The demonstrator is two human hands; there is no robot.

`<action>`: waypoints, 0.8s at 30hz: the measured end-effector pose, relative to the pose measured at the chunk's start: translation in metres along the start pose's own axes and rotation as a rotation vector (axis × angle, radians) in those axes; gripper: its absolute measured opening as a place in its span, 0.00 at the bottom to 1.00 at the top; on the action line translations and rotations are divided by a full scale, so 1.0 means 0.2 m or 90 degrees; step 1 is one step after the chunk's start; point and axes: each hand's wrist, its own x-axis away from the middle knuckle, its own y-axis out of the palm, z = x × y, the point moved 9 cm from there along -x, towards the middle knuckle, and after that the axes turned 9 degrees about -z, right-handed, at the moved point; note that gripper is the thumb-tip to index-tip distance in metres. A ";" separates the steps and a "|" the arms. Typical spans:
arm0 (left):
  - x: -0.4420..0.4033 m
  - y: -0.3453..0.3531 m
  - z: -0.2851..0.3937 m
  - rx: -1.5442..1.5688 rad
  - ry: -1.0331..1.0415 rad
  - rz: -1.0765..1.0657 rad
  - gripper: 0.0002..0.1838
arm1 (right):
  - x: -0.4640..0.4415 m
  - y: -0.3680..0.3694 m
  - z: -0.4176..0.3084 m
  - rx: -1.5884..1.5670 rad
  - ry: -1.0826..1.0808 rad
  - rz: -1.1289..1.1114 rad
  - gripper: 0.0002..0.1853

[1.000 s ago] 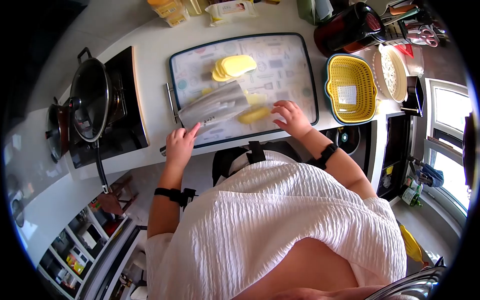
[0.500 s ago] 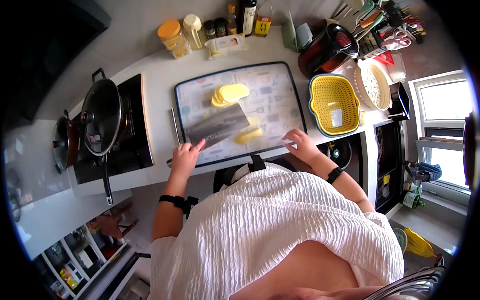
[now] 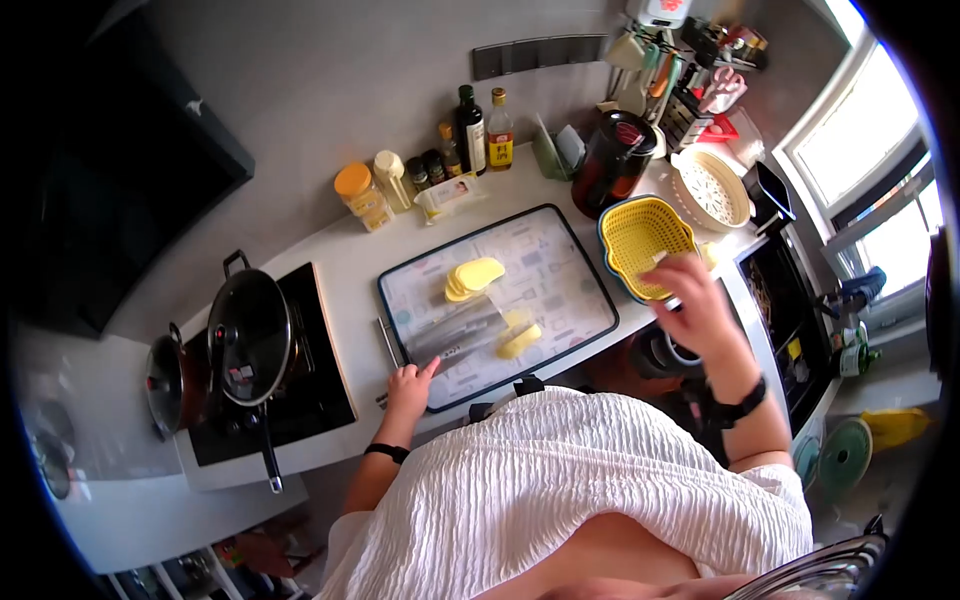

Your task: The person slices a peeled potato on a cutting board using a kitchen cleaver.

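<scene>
My left hand [image 3: 408, 392] is closed on the handle of a cleaver [image 3: 455, 332], its index finger along the broad blade, which lies over the board [image 3: 560, 250]. Beside the blade's right end is a yellow piece [image 3: 519, 341], with a paler slice partly showing behind it. Overlapping yellow slices [image 3: 476, 277] lie farther back on the board. My right hand [image 3: 697, 303] is raised in front of the yellow basket [image 3: 645, 235], slightly blurred, fingers curled round a small pale thing I cannot make out.
A lidded pan [image 3: 250, 335] and a pot [image 3: 172, 385] stand at the left by the black hob [image 3: 325, 370]. Bottles [image 3: 500, 130] and a wipes pack [image 3: 450, 197] are behind the board. A dark kettle [image 3: 613, 165] and a cream colander [image 3: 712, 190] stand at the right.
My right hand has moved from the board's right edge rightward to the yellow basket. My left hand stays on the cleaver, still over the board. The camera view has shifted, showing more wall.
</scene>
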 end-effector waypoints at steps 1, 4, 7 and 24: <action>-0.02 0.00 -0.01 0.018 0.009 -0.002 0.27 | -0.06 -0.19 -0.14 0.010 -0.053 0.033 0.18; -0.02 0.00 0.01 0.034 0.031 -0.006 0.30 | -0.12 -0.58 -0.62 0.089 -0.173 0.115 0.17; -0.02 -0.01 0.00 0.040 0.055 -0.037 0.33 | -0.03 -0.69 -0.94 0.120 -0.282 0.160 0.21; 0.70 -2.09 0.27 0.045 0.270 0.434 0.14 | 0.03 -0.81 -1.15 -0.041 -0.415 0.057 0.22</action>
